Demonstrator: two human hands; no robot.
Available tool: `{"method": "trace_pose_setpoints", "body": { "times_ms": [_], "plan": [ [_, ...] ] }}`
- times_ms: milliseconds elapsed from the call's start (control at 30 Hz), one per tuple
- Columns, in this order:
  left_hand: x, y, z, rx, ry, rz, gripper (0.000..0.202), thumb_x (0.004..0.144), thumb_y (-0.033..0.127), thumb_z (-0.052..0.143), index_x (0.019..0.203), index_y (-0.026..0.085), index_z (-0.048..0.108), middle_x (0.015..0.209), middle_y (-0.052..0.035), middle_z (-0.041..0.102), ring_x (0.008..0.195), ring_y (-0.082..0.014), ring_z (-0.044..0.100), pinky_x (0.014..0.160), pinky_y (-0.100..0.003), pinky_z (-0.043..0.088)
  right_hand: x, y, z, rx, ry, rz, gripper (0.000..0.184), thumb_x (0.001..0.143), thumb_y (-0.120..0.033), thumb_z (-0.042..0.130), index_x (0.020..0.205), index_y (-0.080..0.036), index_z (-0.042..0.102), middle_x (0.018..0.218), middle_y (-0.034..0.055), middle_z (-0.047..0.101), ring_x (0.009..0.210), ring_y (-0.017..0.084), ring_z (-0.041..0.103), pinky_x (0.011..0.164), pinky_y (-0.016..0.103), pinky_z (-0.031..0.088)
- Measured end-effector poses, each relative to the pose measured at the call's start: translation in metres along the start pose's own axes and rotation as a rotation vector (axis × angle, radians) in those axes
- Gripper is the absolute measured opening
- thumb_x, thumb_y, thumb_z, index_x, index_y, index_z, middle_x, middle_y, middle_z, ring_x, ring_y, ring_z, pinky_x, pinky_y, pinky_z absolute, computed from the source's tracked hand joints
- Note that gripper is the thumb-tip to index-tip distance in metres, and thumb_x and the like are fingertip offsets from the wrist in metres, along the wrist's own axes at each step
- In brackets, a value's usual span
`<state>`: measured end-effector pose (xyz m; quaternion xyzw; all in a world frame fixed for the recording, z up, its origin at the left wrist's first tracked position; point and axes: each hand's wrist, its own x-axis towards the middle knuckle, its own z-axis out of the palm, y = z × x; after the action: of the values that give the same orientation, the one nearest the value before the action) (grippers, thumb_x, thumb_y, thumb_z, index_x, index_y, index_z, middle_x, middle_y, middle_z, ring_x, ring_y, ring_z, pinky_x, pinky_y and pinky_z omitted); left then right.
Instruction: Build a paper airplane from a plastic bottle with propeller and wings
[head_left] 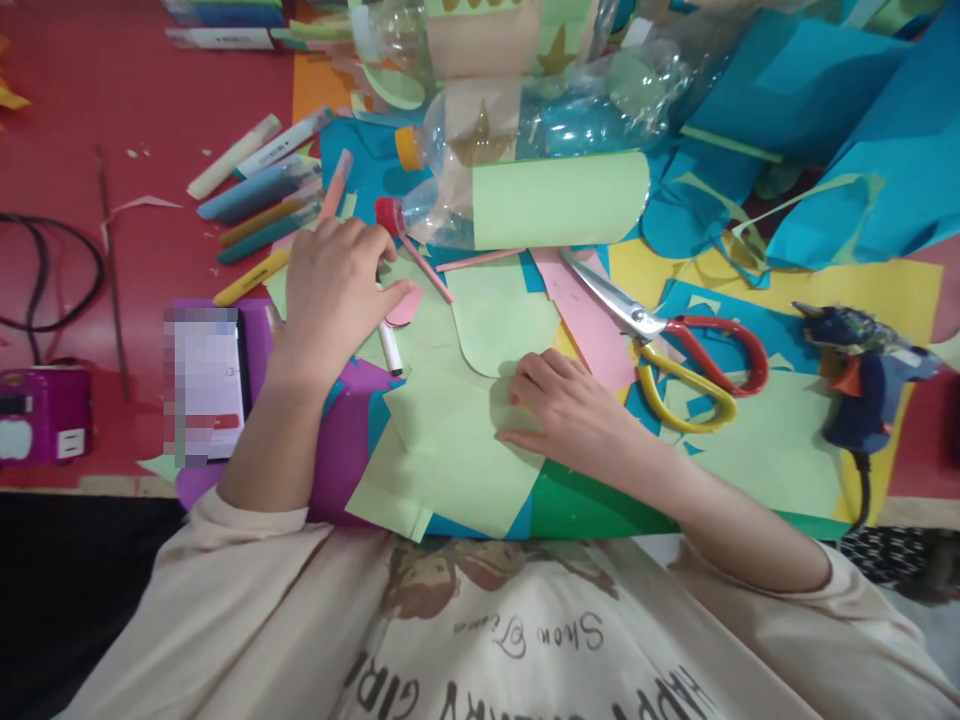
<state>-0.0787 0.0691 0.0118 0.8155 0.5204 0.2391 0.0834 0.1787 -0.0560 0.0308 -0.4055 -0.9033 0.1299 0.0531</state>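
My left hand [334, 290] is closed on a pink marker [335, 183] whose barrel sticks up past my fingers, beside a small pink paper piece [405, 305] and a white marker [390, 347]. My right hand [570, 405] lies with curled fingers pressing on a light green paper sheet [442, 440] in front of me; nothing is gripped in it. A rounded light green cutout [499, 320] lies just above that hand, next to a pink paper strip [585, 320].
Red and yellow scissors [675, 350] lie right of my right hand. A blue glue gun [862, 375] sits at the far right. Plastic bottles [525, 130] with paper wraps stand behind. Several markers [259, 200] lie at the left. A phone [206, 385] rests near the table edge.
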Motion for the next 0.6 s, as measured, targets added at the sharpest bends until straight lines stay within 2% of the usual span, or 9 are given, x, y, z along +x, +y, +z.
{"method": "trace_pose_setpoints", "body": {
  "times_ms": [67, 133, 233, 267, 300, 400, 467, 600],
  "plan": [
    [0.0, 0.008, -0.001, -0.007, 0.041, 0.08, 0.024, 0.075, 0.033, 0.075, 0.07, 0.022, 0.054, 0.072, 0.0027, 0.054, 0.077, -0.0152, 0.05, 0.09, -0.036, 0.04, 0.0, 0.002, 0.001, 0.034, -0.022, -0.005, 0.024, 0.082, -0.036, 0.068, 0.081, -0.013, 0.064, 0.081, 0.0099, 0.058, 0.078, 0.022, 0.048, 0.069, 0.035, 0.043],
    [0.0, 0.021, -0.002, -0.074, 0.057, 0.136, 0.019, 0.082, 0.028, 0.066, 0.069, 0.023, 0.054, 0.068, 0.0035, 0.053, 0.071, -0.0136, 0.049, 0.091, -0.036, 0.041, 0.001, 0.003, 0.001, 0.057, -0.026, 0.003, 0.027, 0.082, -0.04, 0.068, 0.082, -0.013, 0.063, 0.083, 0.0103, 0.059, 0.078, 0.023, 0.049, 0.069, 0.035, 0.043],
    [-0.005, 0.043, -0.002, -0.214, -0.139, 0.268, 0.022, 0.09, 0.033, 0.053, 0.071, 0.024, 0.058, 0.067, 0.0007, 0.057, 0.069, -0.0162, 0.053, 0.077, -0.035, 0.046, 0.0, 0.0, 0.0, 0.03, 0.017, 0.041, 0.046, 0.076, -0.057, 0.068, 0.089, -0.013, 0.062, 0.089, 0.013, 0.06, 0.079, 0.025, 0.049, 0.07, 0.037, 0.043],
    [-0.006, 0.049, -0.003, -0.235, -0.205, 0.339, 0.023, 0.09, 0.034, 0.051, 0.072, 0.024, 0.059, 0.068, 0.0003, 0.059, 0.07, -0.0165, 0.055, 0.075, -0.034, 0.046, -0.001, -0.001, 0.0, 0.005, 0.03, 0.053, 0.05, 0.074, -0.059, 0.069, 0.09, -0.012, 0.062, 0.089, 0.0136, 0.06, 0.08, 0.025, 0.049, 0.071, 0.037, 0.043],
    [-0.008, 0.053, -0.003, -0.225, -0.232, 0.345, 0.023, 0.09, 0.035, 0.05, 0.073, 0.023, 0.06, 0.071, -0.0005, 0.061, 0.072, -0.0173, 0.057, 0.074, -0.034, 0.046, -0.001, -0.003, 0.0, -0.019, 0.033, 0.06, 0.05, 0.073, -0.059, 0.07, 0.089, -0.012, 0.062, 0.088, 0.0135, 0.06, 0.08, 0.026, 0.049, 0.07, 0.037, 0.043],
    [-0.011, 0.058, -0.003, -0.204, -0.268, 0.347, 0.027, 0.092, 0.036, 0.047, 0.075, 0.022, 0.063, 0.073, -0.002, 0.064, 0.075, -0.0186, 0.061, 0.073, -0.033, 0.045, -0.003, -0.009, 0.0, -0.035, 0.001, 0.07, 0.037, 0.077, -0.048, 0.071, 0.084, -0.013, 0.062, 0.083, 0.0119, 0.059, 0.077, 0.025, 0.05, 0.065, 0.036, 0.042],
    [-0.011, 0.057, -0.004, -0.211, -0.28, 0.344, 0.032, 0.093, 0.041, 0.045, 0.075, 0.022, 0.064, 0.073, -0.0025, 0.065, 0.076, -0.019, 0.061, 0.074, -0.033, 0.045, -0.003, -0.01, 0.0, 0.032, -0.03, 0.062, 0.026, 0.08, -0.039, 0.068, 0.08, -0.015, 0.06, 0.081, 0.0111, 0.059, 0.076, 0.024, 0.051, 0.065, 0.035, 0.042],
    [-0.015, 0.064, -0.006, -0.271, -0.29, 0.365, 0.045, 0.093, 0.057, 0.039, 0.083, 0.021, 0.065, 0.078, -0.004, 0.067, 0.079, -0.0194, 0.062, 0.076, -0.032, 0.046, 0.003, -0.001, -0.006, 0.402, -0.048, 0.082, 0.008, 0.085, -0.019, 0.055, 0.077, -0.018, 0.055, 0.079, 0.0065, 0.06, 0.074, 0.018, 0.054, 0.065, 0.03, 0.044]
  ]
}}
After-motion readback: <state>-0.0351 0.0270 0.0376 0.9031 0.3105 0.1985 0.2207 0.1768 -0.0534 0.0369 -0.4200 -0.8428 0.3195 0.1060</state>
